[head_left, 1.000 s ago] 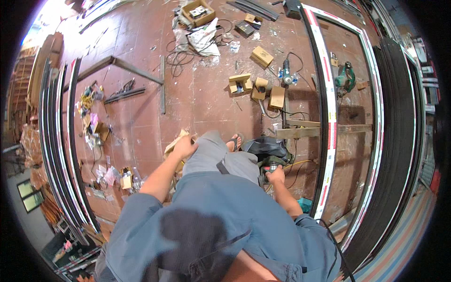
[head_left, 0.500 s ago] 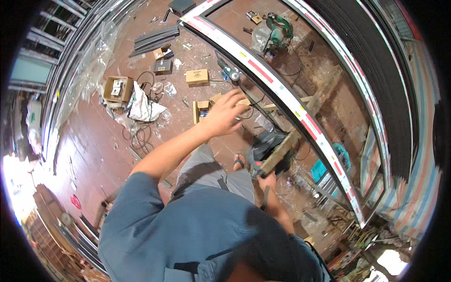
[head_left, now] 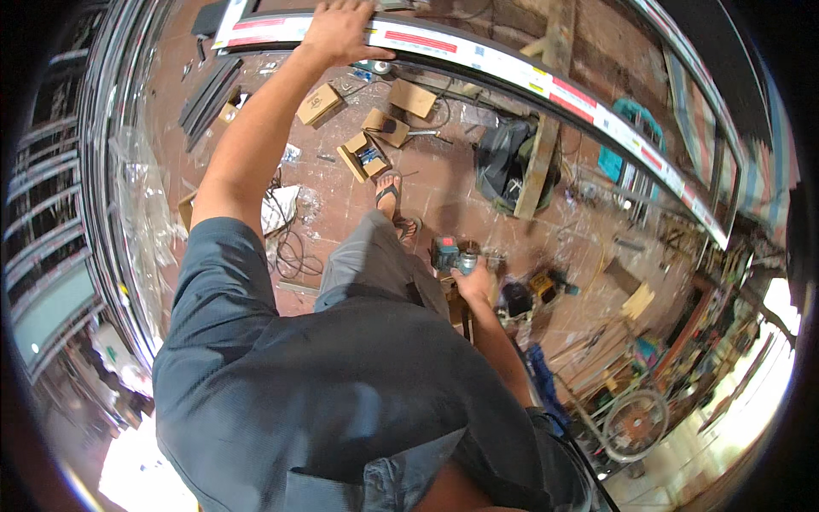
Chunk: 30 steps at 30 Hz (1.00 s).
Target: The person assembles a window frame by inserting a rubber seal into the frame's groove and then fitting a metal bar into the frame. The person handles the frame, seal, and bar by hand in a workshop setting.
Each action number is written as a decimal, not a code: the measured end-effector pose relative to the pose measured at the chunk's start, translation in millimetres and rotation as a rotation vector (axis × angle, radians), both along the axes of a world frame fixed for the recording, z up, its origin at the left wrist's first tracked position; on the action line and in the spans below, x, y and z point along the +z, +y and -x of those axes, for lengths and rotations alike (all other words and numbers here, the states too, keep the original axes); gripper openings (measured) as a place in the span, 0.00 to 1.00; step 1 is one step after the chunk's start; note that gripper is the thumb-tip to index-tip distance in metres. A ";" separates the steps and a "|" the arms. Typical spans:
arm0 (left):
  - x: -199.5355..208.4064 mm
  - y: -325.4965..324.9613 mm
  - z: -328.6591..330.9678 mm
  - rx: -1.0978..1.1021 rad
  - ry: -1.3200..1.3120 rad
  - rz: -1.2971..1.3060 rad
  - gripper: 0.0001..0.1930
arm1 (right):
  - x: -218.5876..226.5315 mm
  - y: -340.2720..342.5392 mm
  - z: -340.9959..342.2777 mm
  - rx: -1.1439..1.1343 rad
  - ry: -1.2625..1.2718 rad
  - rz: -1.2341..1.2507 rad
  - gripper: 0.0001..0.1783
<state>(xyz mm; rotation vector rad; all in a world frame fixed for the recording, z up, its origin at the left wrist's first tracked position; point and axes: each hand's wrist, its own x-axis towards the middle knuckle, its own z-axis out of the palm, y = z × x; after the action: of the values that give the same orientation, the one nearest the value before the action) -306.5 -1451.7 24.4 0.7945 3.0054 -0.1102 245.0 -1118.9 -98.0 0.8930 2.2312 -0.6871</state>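
My left hand point(head_left: 339, 34) grips the near bar of a large dark metal frame point(head_left: 490, 55) covered with white and red protective tape. The fingers reach over the bar and the thumb stretches along its lower edge. Low at my right side, my right hand point(head_left: 474, 283) is closed round a teal and black cordless drill point(head_left: 445, 253), partly hidden by the hand. Below the bar lie an opened cardboard box point(head_left: 353, 164) with small blue items in it, and a closed brown box point(head_left: 319, 104).
A wooden beam point(head_left: 537, 166) and a black bag point(head_left: 503, 162) lie right of my sandalled feet. Cables point(head_left: 294, 256) and plastic wrap litter the floor at left, by stacked metal profiles point(head_left: 107, 171). A yellow and black tool point(head_left: 543, 286) and a round wheel-like item point(head_left: 636, 424) are at right.
My left hand has gone from mid-air above the boxes onto the frame's bar. The view has shifted, bringing the drill in my right hand into clearer sight.
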 end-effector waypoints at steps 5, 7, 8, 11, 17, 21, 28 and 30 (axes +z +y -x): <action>-5.3 3.0 -9.3 0.003 0.036 0.010 0.56 | -39.6 -40.0 -38.4 -0.110 0.039 0.058 0.41; -1.3 17.1 -19.4 -0.012 0.016 0.026 0.57 | -54.6 -49.4 -49.7 -0.128 0.041 0.093 0.40; -4.7 24.5 -27.8 -0.008 0.013 0.036 0.57 | -61.2 -52.8 -55.8 -0.131 0.042 0.112 0.40; -16.4 29.3 -34.8 -0.014 0.108 0.022 0.58 | -94.2 -57.8 -56.8 -0.102 -0.020 0.024 0.43; -55.9 12.1 -29.8 -0.046 0.238 -0.014 0.57 | -145.9 -69.7 -14.1 -0.080 -0.086 -0.021 0.43; -36.3 24.8 -32.2 -0.088 0.126 -0.042 0.58 | -157.0 -83.7 27.5 -0.144 -0.088 -0.081 0.45; -14.1 -2.3 -34.2 -0.450 0.026 -0.290 0.55 | -230.9 -103.1 114.1 -0.039 -0.039 -0.175 0.45; -18.2 -22.1 -35.9 -0.463 0.153 -0.198 0.54 | -286.7 -99.5 123.0 -0.022 0.078 -0.160 0.43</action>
<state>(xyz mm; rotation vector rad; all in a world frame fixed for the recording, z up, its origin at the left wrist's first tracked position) -270.6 -1473.8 6.2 1.5572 2.9344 0.1246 122.0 -1218.4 -384.7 0.9847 2.3759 -0.5678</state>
